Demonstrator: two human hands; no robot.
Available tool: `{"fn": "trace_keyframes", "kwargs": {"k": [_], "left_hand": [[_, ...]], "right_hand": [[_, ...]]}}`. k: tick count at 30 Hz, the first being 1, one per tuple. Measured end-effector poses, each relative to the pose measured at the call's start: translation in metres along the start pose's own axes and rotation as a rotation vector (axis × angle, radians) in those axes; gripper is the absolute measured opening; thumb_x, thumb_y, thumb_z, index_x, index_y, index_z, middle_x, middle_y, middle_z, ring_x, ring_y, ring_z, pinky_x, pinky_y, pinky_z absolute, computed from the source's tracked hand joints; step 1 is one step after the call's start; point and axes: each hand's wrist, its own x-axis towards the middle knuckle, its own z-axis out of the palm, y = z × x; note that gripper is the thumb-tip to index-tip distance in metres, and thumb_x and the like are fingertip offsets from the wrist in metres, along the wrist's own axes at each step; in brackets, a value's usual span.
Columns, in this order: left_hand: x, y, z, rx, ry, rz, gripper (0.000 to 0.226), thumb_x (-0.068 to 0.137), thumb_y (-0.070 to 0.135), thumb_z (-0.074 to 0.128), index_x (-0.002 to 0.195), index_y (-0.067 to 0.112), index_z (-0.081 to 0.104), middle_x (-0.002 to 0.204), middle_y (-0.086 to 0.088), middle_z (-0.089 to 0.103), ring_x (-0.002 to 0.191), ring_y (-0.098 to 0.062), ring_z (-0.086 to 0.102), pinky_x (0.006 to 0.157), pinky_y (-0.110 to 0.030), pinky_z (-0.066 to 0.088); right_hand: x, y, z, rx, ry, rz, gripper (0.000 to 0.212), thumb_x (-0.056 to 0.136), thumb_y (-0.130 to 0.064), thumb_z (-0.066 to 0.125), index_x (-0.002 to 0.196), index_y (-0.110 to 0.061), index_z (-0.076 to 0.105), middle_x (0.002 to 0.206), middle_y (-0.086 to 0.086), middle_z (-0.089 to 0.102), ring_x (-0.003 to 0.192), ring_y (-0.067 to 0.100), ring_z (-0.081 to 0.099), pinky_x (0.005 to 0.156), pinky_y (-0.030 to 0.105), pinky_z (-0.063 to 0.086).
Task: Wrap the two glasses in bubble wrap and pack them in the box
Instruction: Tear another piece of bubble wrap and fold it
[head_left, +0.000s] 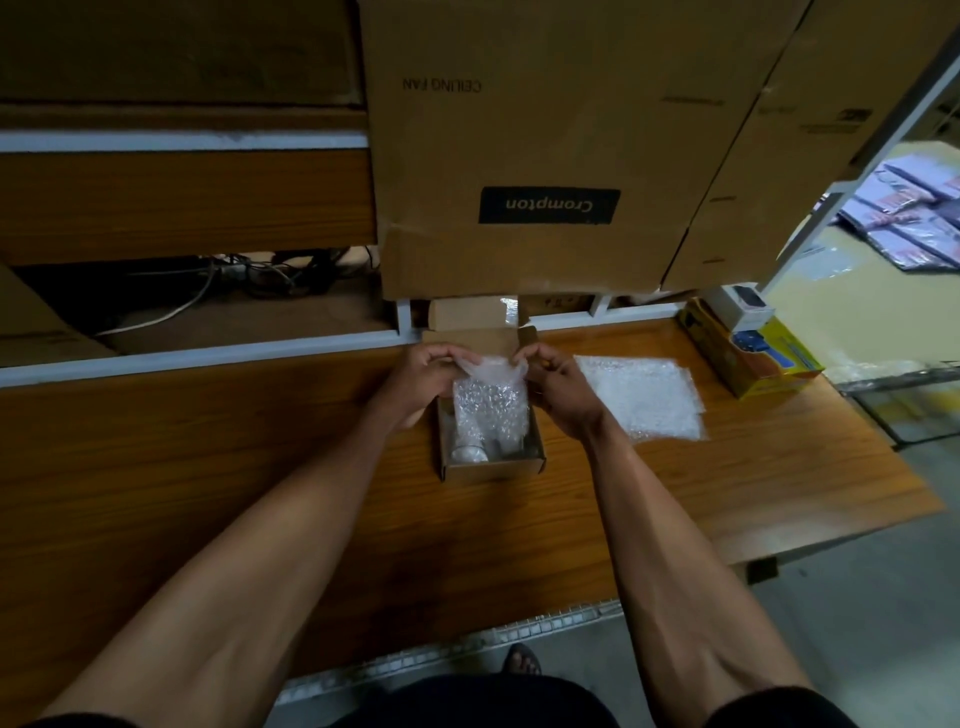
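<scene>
Bubble-wrapped clear glass (491, 410) is sitting in the small brown cardboard box (537, 457), table centre. Left hand (423, 376) and right hand (563, 389) are pinching loose wrap at 12 o'clock. Light, fragile, slippery film; better gripping the padded body. Spare bubble-wrap sheet (641, 397) is lying at 3 o'clock.

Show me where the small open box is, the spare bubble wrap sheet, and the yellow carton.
small open box (492, 465), head view, on its near cardboard wall.
spare bubble wrap sheet (644, 397), head view, middle of the sheet.
yellow carton (763, 376), head view, on its top face.
</scene>
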Motion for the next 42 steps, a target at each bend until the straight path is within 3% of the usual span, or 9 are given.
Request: {"fn": "trace_keyframes", "kwargs": {"k": [7,10,14,18,22,25,31,38,42], "left_hand": [[-0.007,-0.001,-0.001,-0.032,-0.049,-0.069,0.028,0.101,-0.010,0.051,0.104,0.004,0.076,0.117,-0.007,0.074,0.106,-0.020,0.074,0.088,-0.033,0.062],[-0.004,-0.006,-0.004,-0.031,-0.012,-0.110,0.029,0.106,0.000,0.047,0.103,0.002,0.076,0.118,-0.014,0.074,0.111,-0.031,0.071,0.088,-0.038,0.062],[-0.004,-0.008,-0.003,-0.050,0.027,-0.121,0.028,0.106,0.017,0.053,0.107,-0.004,0.071,0.118,-0.017,0.073,0.108,-0.031,0.071,0.092,-0.043,0.060],[-0.007,-0.007,0.003,0.052,0.046,-0.076,0.021,0.093,0.005,0.074,0.112,0.008,0.065,0.112,-0.010,0.072,0.102,-0.022,0.071,0.082,-0.033,0.062],[-0.009,-0.003,0.008,0.003,0.097,-0.117,0.046,0.092,-0.007,0.070,0.131,0.011,0.056,0.112,-0.006,0.069,0.098,-0.019,0.070,0.080,-0.033,0.061],[-0.008,-0.005,0.007,-0.031,0.095,-0.158,0.041,0.092,-0.006,0.070,0.125,0.017,0.060,0.117,-0.010,0.069,0.105,-0.024,0.070,0.085,-0.038,0.062],[-0.014,-0.007,0.007,-0.069,0.067,-0.189,0.041,0.091,-0.003,0.073,0.123,0.018,0.060,0.120,-0.009,0.070,0.106,-0.024,0.071,0.078,-0.034,0.062],[-0.015,-0.007,0.006,0.032,0.071,-0.116,0.027,0.091,-0.007,0.070,0.107,0.014,0.064,0.117,-0.009,0.069,0.106,-0.025,0.069,0.079,-0.035,0.063],[-0.015,-0.009,0.006,0.048,0.055,-0.102,0.025,0.092,-0.012,0.066,0.103,0.011,0.066,0.116,-0.009,0.068,0.106,-0.024,0.068,0.086,-0.039,0.064]], "right_hand": [[-0.001,0.001,-0.001,-0.001,0.021,0.062,0.029,0.107,-0.004,0.044,0.089,-0.013,0.065,0.096,0.006,0.066,0.081,0.017,0.063,0.069,0.030,0.051],[0.001,0.006,-0.004,0.009,0.047,0.084,0.033,0.107,-0.006,0.043,0.089,-0.014,0.069,0.102,0.009,0.069,0.091,0.026,0.063,0.077,0.036,0.052],[0.003,0.011,-0.005,-0.002,0.056,0.126,0.029,0.104,-0.032,0.052,0.098,-0.017,0.076,0.127,0.020,0.067,0.114,0.041,0.059,0.098,0.053,0.050],[0.006,0.014,-0.006,-0.069,-0.005,0.086,0.006,0.097,-0.018,0.070,0.103,-0.017,0.073,0.121,0.016,0.067,0.104,0.035,0.058,0.090,0.050,0.050],[0.005,0.010,-0.001,-0.059,0.044,0.046,0.034,0.092,-0.003,0.075,0.118,-0.021,0.062,0.108,0.016,0.062,0.095,0.032,0.065,0.077,0.038,0.060],[0.006,0.012,0.000,-0.051,0.073,0.067,0.047,0.091,-0.006,0.077,0.131,-0.022,0.059,0.125,0.020,0.064,0.110,0.039,0.068,0.087,0.044,0.062],[0.003,0.017,-0.001,-0.047,0.032,0.042,0.033,0.093,-0.012,0.076,0.124,-0.008,0.065,0.124,0.029,0.065,0.115,0.050,0.064,0.097,0.062,0.055],[-0.003,0.011,-0.003,-0.076,-0.026,0.012,0.010,0.098,-0.004,0.065,0.107,-0.007,0.067,0.111,0.013,0.069,0.102,0.033,0.068,0.089,0.047,0.059],[-0.005,0.009,-0.003,-0.066,-0.028,0.022,0.015,0.099,0.001,0.061,0.098,-0.011,0.070,0.100,0.005,0.070,0.093,0.021,0.067,0.077,0.034,0.058]]}}
